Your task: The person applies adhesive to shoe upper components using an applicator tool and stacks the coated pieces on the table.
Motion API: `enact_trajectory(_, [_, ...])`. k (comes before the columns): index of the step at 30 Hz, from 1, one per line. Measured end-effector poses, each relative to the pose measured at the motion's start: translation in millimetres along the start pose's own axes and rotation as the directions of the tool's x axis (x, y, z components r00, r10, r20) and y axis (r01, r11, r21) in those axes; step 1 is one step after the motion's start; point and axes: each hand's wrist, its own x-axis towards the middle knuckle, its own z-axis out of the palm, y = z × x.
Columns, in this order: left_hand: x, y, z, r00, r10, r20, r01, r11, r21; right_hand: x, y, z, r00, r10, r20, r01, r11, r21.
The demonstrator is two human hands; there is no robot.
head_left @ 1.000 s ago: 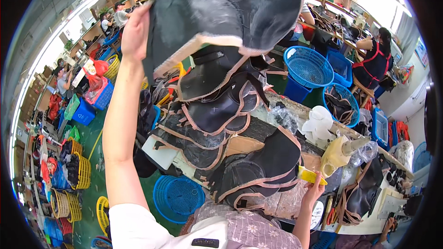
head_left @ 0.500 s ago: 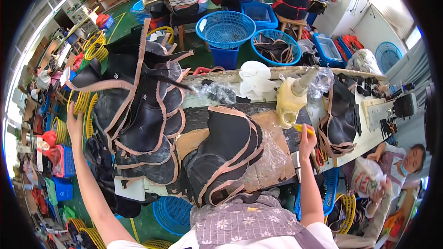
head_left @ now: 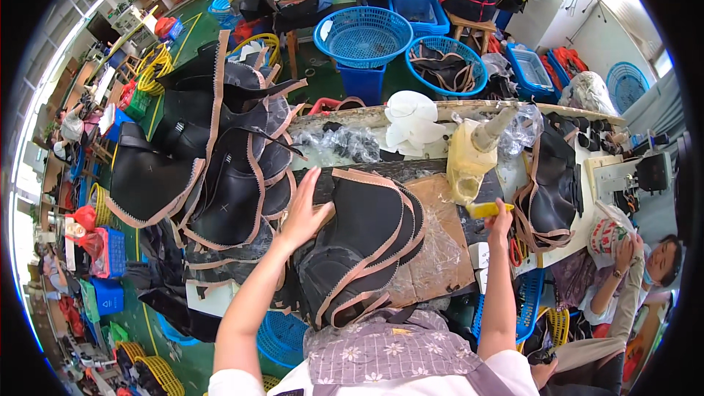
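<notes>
My left hand (head_left: 302,214) is open, fingers stretched out, at the left edge of a stack of black shoe-upper pieces (head_left: 367,224) with toothed tan edges. Whether its thumb touches the stack is unclear. In my right hand (head_left: 500,221) is a yellow brush (head_left: 485,210), held flat just below the mouth of a pale yellow glue pot (head_left: 466,169); its bristles are hard to make out. A heap of similar black pieces (head_left: 235,169) fills the bench's left side, one piece (head_left: 150,183) hanging over the edge.
Cardboard (head_left: 440,242) lies under the stack. White rounded pieces (head_left: 412,121) and clear plastic film (head_left: 345,145) lie farther back. More uppers (head_left: 550,191) rest at right. Blue baskets (head_left: 364,35) stand beyond the bench. Co-workers sit at the far table; another person (head_left: 653,271) is at lower right.
My left hand has come from the heap's outer left side to the stack in the middle. One piece at the heap's left now hangs lower. The brush has come out of the glue pot's mouth.
</notes>
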Motion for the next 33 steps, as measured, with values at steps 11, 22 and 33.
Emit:
enact_trajectory(11, [26,-7,70,0.995,-0.028,0.091,0.017,0.993,0.119,-169,-13,124,0.759,-0.260,0.597,0.281,0.958,0.060])
enact_trajectory(22, [12,-4,67,0.980,-0.187,0.062,0.196,0.956,-0.219,-150,-28,164,0.683,-0.457,0.569,0.555,0.832,0.003])
enact_trajectory(33, [22,-8,75,0.967,-0.124,0.224,0.153,0.981,-0.120,-134,-39,147,0.722,-0.359,0.592,0.458,0.889,-0.019])
